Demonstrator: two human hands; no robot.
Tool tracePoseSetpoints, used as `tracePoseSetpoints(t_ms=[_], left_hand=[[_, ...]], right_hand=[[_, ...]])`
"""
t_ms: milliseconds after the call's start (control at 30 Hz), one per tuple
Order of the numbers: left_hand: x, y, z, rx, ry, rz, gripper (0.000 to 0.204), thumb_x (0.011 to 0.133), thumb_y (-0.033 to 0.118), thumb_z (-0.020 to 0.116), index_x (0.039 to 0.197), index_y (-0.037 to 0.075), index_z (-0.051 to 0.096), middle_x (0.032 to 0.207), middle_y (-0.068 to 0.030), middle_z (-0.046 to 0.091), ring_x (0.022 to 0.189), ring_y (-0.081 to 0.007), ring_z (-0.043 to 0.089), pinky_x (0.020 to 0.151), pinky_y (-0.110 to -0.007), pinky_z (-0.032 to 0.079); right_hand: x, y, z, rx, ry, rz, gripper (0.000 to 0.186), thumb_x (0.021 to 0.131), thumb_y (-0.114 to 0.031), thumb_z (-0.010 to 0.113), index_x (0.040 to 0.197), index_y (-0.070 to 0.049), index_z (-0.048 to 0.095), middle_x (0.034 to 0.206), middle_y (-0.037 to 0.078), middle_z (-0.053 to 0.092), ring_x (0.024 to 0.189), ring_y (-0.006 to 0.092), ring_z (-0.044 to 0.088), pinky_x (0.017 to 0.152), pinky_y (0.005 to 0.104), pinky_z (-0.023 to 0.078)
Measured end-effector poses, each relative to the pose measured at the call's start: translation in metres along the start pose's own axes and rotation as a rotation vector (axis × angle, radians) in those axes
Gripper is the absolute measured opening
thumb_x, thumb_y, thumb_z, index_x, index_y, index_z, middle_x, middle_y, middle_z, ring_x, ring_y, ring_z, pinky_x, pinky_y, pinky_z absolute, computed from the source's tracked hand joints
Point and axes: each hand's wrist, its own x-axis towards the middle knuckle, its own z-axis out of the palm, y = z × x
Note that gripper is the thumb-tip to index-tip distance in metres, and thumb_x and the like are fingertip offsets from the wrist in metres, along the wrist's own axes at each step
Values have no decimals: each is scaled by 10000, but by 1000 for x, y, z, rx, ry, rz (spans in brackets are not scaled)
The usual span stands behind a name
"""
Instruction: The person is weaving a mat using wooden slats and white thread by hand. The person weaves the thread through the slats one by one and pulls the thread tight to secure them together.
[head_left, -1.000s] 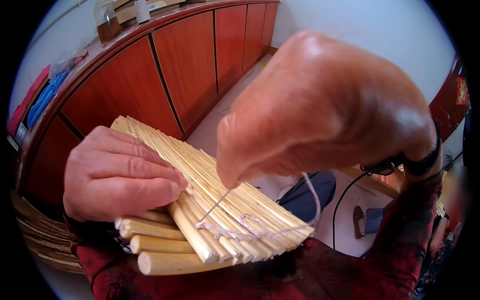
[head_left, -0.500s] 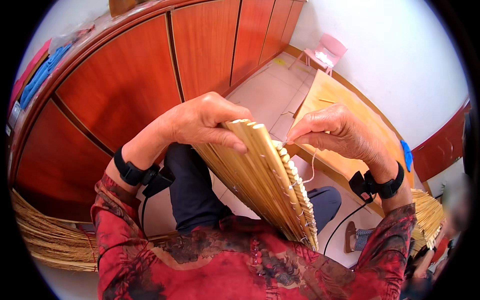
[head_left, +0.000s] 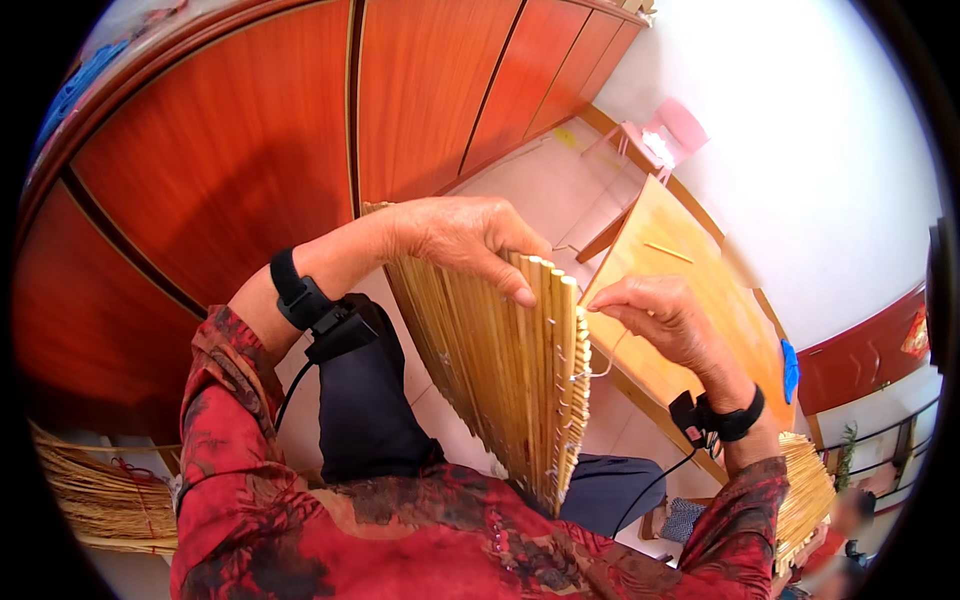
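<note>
A mat of straight golden stalks (head_left: 470, 340), stitched with pale thread, stands tilted over my lap. My left hand (head_left: 475, 235) grips its upper part, thumb on the near face and fingers behind. Beside the right edge, where cut stalk ends are stacked in a row, my right hand (head_left: 665, 315) is closed in a pinch. A thin pale thread (head_left: 612, 355) loops from the stitched edge up to those fingers. Whether a needle is between the fingertips is too small to tell.
An orange-brown wooden table (head_left: 700, 300) is at the right, with one loose stalk (head_left: 668, 252) and a blue cloth (head_left: 790, 370). Red wooden cabinets (head_left: 240, 170) line the left. Stalk bundles (head_left: 110, 495) lie lower left, more stalks (head_left: 805, 490) lower right near another person. A pink chair (head_left: 680, 125) stands far off.
The mat has turned, showing more of its flat face. My right hand has drawn slightly off the edge, still pinching. The left hand keeps its grip, and the whole view has shifted.
</note>
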Motion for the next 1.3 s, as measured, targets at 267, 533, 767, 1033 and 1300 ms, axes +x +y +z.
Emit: tracePoseSetpoints(t_ms=[267,533,767,1033,1300], left_hand=[[-20,-31,16,246,-28,-135,319,798,332,673,958,58,646,878,-88,634,881,-253,569,763,-358,456],[-98,66,-36,170,94,-13,308,653,296,685,801,29,649,721,-114,586,692,-287,556,626,-372,434],[-77,155,-70,146,87,184,351,696,370,696,735,26,640,607,-87,602,580,-263,573,719,-376,447],[-49,145,-85,143,29,-14,383,685,376,713,774,7,667,669,-78,628,701,-219,555,728,-324,432],[-45,108,-84,215,-27,-217,236,597,116,746,808,37,676,681,-57,618,665,-222,521,675,-326,398]], right_hand=[[-17,13,72,141,148,76,142,865,-85,580,994,-59,634,853,109,646,747,249,624,655,320,492],[49,-93,32,255,207,-182,79,834,-115,590,891,-88,637,830,106,654,765,283,628,687,357,498],[41,-176,-23,-19,285,-53,83,844,-178,559,863,-120,615,803,58,635,748,257,614,616,354,481],[42,-157,-18,-122,437,43,82,779,-146,565,838,-123,617,737,54,623,659,272,602,560,366,473],[44,-137,0,-335,362,200,38,752,-153,577,745,-130,607,707,48,631,657,270,612,553,391,468]])
